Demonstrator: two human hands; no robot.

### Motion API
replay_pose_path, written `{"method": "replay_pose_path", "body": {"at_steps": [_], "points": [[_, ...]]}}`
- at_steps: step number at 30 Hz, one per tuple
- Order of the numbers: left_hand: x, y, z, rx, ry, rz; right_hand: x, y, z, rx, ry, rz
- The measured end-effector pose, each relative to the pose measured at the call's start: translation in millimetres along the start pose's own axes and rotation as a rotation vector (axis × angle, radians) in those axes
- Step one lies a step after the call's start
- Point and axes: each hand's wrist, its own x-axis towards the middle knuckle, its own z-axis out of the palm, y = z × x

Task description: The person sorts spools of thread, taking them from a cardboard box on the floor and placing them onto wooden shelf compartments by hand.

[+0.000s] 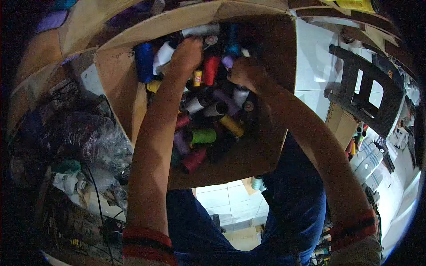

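Note:
Both arms reach into a cardboard box (120, 84) full of thread spools. My left hand (188, 52) is closed near the far side, just below a grey-white spool (201, 30); whatever its fingers hold is hidden. Curled beside a small purple spool (227, 62) is my right hand (246, 73), its grip too dark to make out. Between the hands lie a red spool (211, 70) and a small yellow one (198, 78). A blue spool (144, 63) leans at the box's left. Lower down are a green spool (203, 136) and a dark red one (194, 160).
Clear plastic wrapping (95, 137) is heaped left of the box. To the right stand a dark plastic frame (372, 88) and another cardboard box (339, 125) with spools near it. White floor tiles (222, 204) show between the person's legs.

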Motion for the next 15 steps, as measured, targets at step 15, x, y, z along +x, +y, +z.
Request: {"method": "replay_pose_path", "body": {"at_steps": [15], "points": [[-36, 62, -54, -0.355, -0.099, -0.213, -41, -14, 116, 0.970, 0.550, 0.058]]}}
